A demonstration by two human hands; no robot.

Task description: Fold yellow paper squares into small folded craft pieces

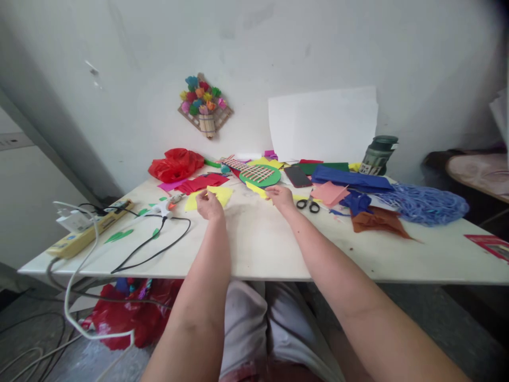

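Observation:
My left hand (209, 206) is closed over a sheet of yellow paper (224, 195), its fingers pinching or pressing it just above the table. A smaller yellow paper piece (255, 189) is pinched between the fingers of my right hand (280, 197), a short way to the right. Black-handled scissors (308, 205) lie beside my right wrist. Behind both hands rests a green round base (261, 175) with a lattice of thin striped sticks. A white glue gun (161, 208) with an orange part near its nozzle sits left of my left hand.
A yellow power strip (89, 229) and looping cables occupy the left side. Red crinkled material (177, 163), a phone (297, 176), folded blue paper (352, 179), blue yarn (431, 204) and a dark green jar (377, 155) line the back and right. Green paper leaves (118, 236) lie front left.

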